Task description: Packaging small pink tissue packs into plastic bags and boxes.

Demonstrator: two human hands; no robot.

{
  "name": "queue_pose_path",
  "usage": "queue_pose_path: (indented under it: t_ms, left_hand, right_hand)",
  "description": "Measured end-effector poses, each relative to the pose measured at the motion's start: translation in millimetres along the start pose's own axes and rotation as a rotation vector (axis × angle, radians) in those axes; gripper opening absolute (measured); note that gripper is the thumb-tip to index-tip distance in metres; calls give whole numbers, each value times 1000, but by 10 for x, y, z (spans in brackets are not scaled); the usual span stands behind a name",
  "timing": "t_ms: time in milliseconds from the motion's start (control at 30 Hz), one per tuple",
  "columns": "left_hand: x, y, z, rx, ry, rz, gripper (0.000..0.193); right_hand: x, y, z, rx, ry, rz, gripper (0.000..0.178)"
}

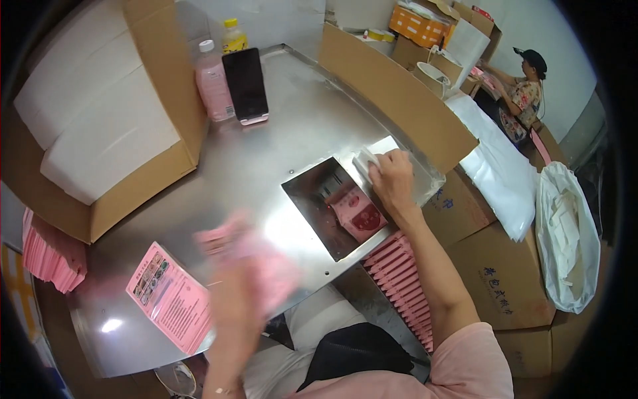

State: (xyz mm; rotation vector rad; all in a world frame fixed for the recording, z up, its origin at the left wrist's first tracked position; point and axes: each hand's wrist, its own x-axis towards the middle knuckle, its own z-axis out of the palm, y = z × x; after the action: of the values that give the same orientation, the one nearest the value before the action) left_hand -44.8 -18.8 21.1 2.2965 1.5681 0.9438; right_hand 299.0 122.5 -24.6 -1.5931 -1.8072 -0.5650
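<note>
My left hand [236, 309] is smeared by motion over the table's front edge. It appears closed on a pink printed sleeve [276, 269], also blurred. Beside it lies a stack of pink printed sleeves [171, 299]. My right hand [393, 181] is closed around a small white folded stack [364, 161], which looks like paper tissue, at the far right edge of a rectangular opening in the metal table. Down in that opening sits a pink pack [359, 211] with dark red print. A long row of pink packs [402, 286] stands below the table, partly behind my right forearm.
A box of white tissue stacks [100, 120] stands at left, beside more pink sleeves [53, 256]. A phone [246, 86] leans by a pink bottle [214, 83] at the back. A cardboard strip [399, 93] edges the right. Cartons [502, 282] and a seated person [525, 100] are beyond.
</note>
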Motion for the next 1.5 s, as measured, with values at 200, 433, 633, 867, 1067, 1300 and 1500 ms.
queue_pose_path:
  t_ms: [200, 433, 633, 867, 1067, 1300, 1500]
  left_hand:
    - [153, 108, 526, -19, 16, 184, 22]
    - [129, 9, 422, -186, -65, 207, 42]
    - [232, 182, 475, 157, -17, 16, 89]
    - [202, 86, 396, 304, -14, -49, 64]
    - [250, 224, 376, 276, -80, -138, 64]
    - [244, 189, 282, 373, -57, 33, 69]
    - [195, 88, 490, 288, -62, 107, 47]
  right_hand:
    - [15, 44, -52, 70, 26, 40, 29]
    - [-702, -1332, -390, 392, -477, -597, 38]
    - [-226, -1721, -359, 272, -479, -478, 37]
    - [-270, -1304, -400, 528, -48, -408, 19]
    - [-16, -138, -79, -180, -36, 2, 21]
    - [7, -30, -15, 8, -49, 56, 12]
    - [-28, 12, -122, 95, 23, 37, 29]
